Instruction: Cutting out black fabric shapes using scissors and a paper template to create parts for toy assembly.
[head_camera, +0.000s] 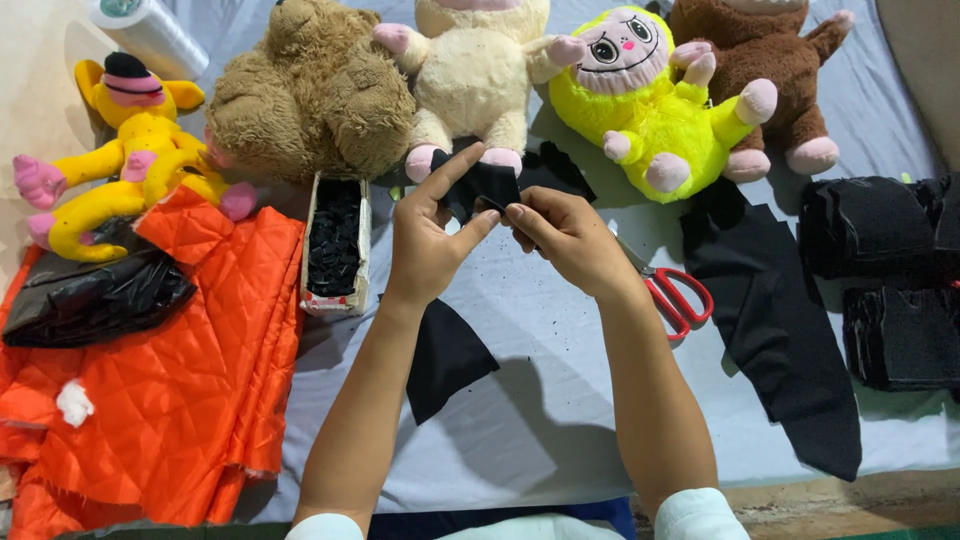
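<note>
Both my hands are raised over the grey sheet (540, 330) and pinch one small piece of black fabric (486, 184) between them. My left hand (430, 235) grips its left side with thumb and fingers, index finger stretched upward. My right hand (562, 232) holds the right side with its fingertips. Another black fabric piece (450, 358) lies on the sheet under my left forearm. Red-handled scissors (678, 295) rest just right of my right wrist.
Plush toys line the far edge: yellow one (130, 150), brown bear (315, 95), cream one (478, 70), neon yellow one (650, 105), brown one (770, 60). A small box of black pieces (335, 240), orange quilted fabric (170, 370), black fabric strip (780, 330) and black stacks (890, 280) surround my hands.
</note>
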